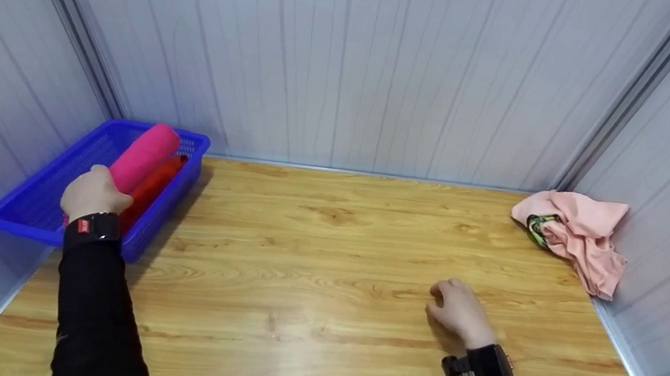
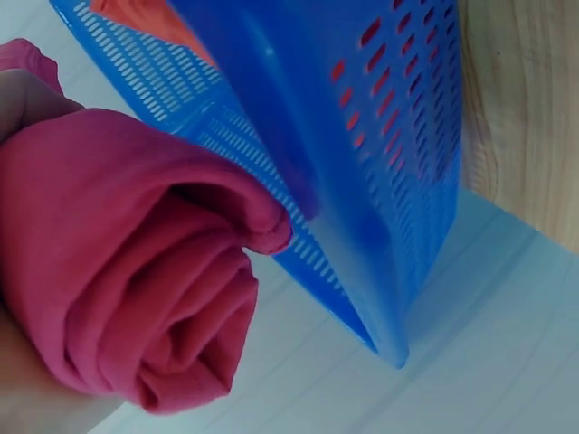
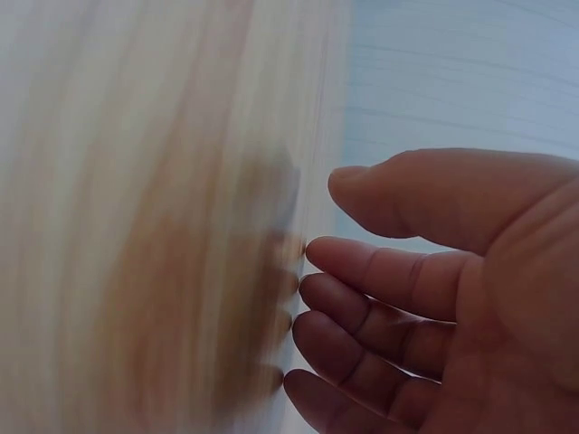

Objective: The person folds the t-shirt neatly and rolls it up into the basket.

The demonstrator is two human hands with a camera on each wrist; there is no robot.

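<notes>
A pink rolled cloth (image 1: 146, 155) is gripped by my left hand (image 1: 92, 193), over the blue basket (image 1: 35, 232) at the left. In the left wrist view the spiral end of the rolled cloth (image 2: 172, 298) faces the camera, with fingers and palm around it. An orange-red cloth item (image 1: 154, 191) lies in the basket beside the roll, along the right wall. My right hand (image 1: 461, 312) is just above the table at the right, fingers loosely bent. Nothing lies between its thumb and fingers in the right wrist view.
A crumpled pink garment (image 1: 586, 228) with a green-and-black print lies at the table's back right corner, against the wall. The wooden table (image 1: 313, 262) is enclosed by pale panel walls (image 1: 350, 62) at the back and both sides. The basket stands close to the left wall.
</notes>
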